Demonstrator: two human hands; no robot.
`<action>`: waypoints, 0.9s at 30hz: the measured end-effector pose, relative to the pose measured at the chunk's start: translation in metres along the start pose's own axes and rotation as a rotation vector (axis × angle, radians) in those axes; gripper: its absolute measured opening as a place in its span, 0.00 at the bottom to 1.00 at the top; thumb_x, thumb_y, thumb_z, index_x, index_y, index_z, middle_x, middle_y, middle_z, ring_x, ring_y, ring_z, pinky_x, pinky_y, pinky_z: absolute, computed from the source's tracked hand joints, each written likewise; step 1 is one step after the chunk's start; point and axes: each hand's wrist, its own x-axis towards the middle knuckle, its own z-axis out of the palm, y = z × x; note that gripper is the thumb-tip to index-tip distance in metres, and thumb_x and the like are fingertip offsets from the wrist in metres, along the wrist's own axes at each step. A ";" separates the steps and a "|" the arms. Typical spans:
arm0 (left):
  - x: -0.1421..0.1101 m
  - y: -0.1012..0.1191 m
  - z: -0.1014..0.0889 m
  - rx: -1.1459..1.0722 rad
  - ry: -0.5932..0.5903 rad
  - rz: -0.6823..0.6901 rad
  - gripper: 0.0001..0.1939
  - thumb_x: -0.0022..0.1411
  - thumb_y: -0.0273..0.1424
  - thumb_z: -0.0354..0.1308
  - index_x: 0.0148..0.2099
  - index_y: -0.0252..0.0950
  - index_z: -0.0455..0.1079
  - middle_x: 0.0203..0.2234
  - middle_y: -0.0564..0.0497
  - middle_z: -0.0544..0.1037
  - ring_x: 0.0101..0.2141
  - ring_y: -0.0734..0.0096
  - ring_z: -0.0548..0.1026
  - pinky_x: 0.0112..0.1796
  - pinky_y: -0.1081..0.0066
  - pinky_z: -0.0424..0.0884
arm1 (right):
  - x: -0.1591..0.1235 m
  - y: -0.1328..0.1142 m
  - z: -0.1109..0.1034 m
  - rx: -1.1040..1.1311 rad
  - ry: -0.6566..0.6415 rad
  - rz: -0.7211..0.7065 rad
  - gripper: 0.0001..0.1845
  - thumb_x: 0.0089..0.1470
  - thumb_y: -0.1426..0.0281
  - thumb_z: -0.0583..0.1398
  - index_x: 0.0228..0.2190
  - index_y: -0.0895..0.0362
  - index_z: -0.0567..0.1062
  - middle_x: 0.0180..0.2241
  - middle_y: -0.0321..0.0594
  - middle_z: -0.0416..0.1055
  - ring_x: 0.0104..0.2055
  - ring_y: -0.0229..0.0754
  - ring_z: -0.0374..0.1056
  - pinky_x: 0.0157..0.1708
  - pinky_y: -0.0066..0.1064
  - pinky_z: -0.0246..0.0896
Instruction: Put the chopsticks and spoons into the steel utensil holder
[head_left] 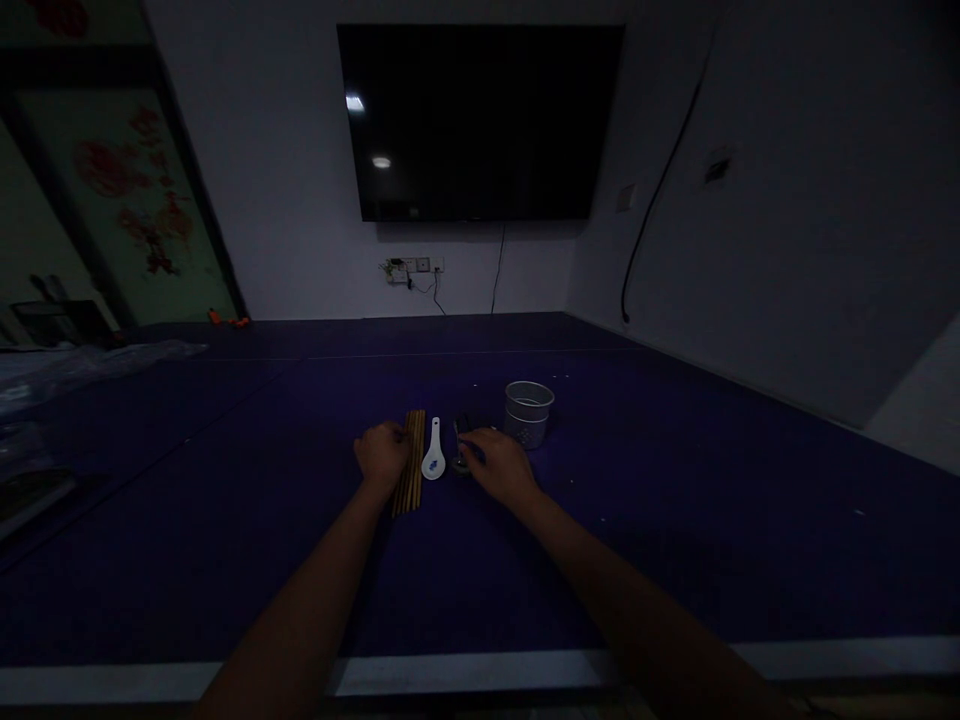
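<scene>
My left hand (381, 455) is at the left side of a row of several wooden chopsticks (415, 470), its fingers curled against them. The chopsticks lie side by side on the dark blue tabletop. Just right of them rests a white ceramic soup spoon (433, 463) with a blue mark in its bowl, its handle pointing away from me. My right hand (504, 465) pinches a shiny metal spoon (460, 466), which lies beside the white one; my fingers partly cover it. Behind my right hand stands a round metal utensil holder (528, 405) with small holes in its side.
The wide blue table (675, 540) has a pale front edge (465, 672). Clear plastic wrapping (97, 365) lies at the far left, with small orange objects (229, 319) farther back. A wall television (484, 120) hangs above sockets and cables. The room is dim.
</scene>
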 end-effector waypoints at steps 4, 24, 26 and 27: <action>-0.001 0.001 -0.001 -0.008 0.001 0.004 0.14 0.54 0.35 0.53 0.41 0.41 0.75 0.37 0.49 0.80 0.40 0.63 0.76 0.38 0.70 0.64 | 0.000 0.000 0.000 0.000 0.009 -0.001 0.13 0.57 0.69 0.54 0.39 0.55 0.76 0.39 0.42 0.75 0.41 0.43 0.71 0.42 0.35 0.64; 0.003 -0.001 0.003 -0.009 -0.042 -0.031 0.14 0.56 0.39 0.54 0.42 0.43 0.75 0.37 0.51 0.80 0.40 0.67 0.76 0.36 0.73 0.63 | -0.001 -0.001 0.001 -0.002 0.002 0.022 0.12 0.57 0.69 0.54 0.39 0.55 0.76 0.39 0.40 0.75 0.41 0.41 0.70 0.42 0.32 0.63; 0.003 -0.001 0.002 -0.009 -0.046 -0.037 0.14 0.55 0.39 0.54 0.42 0.43 0.75 0.37 0.51 0.80 0.41 0.67 0.76 0.36 0.73 0.64 | -0.001 -0.001 0.000 0.001 -0.005 0.020 0.13 0.57 0.69 0.53 0.39 0.56 0.76 0.39 0.41 0.75 0.41 0.41 0.70 0.42 0.32 0.62; 0.003 -0.001 0.002 -0.011 -0.047 -0.039 0.14 0.55 0.39 0.54 0.42 0.43 0.75 0.37 0.51 0.80 0.41 0.67 0.76 0.36 0.73 0.64 | -0.001 -0.002 0.000 0.001 -0.009 0.023 0.13 0.57 0.69 0.53 0.39 0.56 0.76 0.39 0.41 0.76 0.41 0.41 0.70 0.42 0.32 0.62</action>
